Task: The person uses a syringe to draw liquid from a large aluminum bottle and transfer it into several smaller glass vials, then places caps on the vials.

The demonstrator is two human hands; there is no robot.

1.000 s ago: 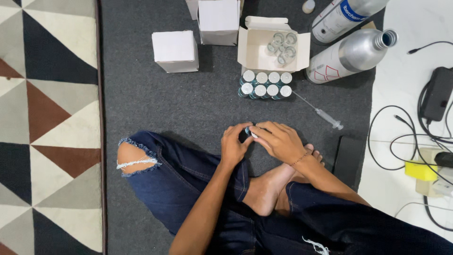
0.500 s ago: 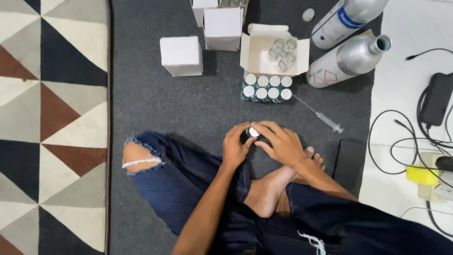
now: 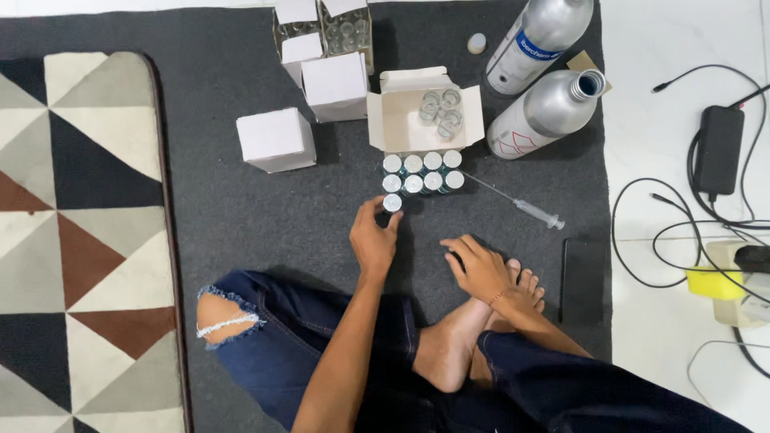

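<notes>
Head view: the left hand (image 3: 374, 238) pinched a small capped vial (image 3: 392, 202) just below the vial cluster (image 3: 423, 171), on the dark mat (image 3: 241, 208). The right hand (image 3: 479, 267) rested loosely spread, empty. A clumsy nudge could have toppled the neighbouring vials, or rolled the syringe (image 3: 529, 210).

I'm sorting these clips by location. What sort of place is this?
Probably a room at home, used as a makeshift packing spot: a person sits on a grey carpet beside a patterned rug, with small capped bottles and white cardboard boxes.
</notes>
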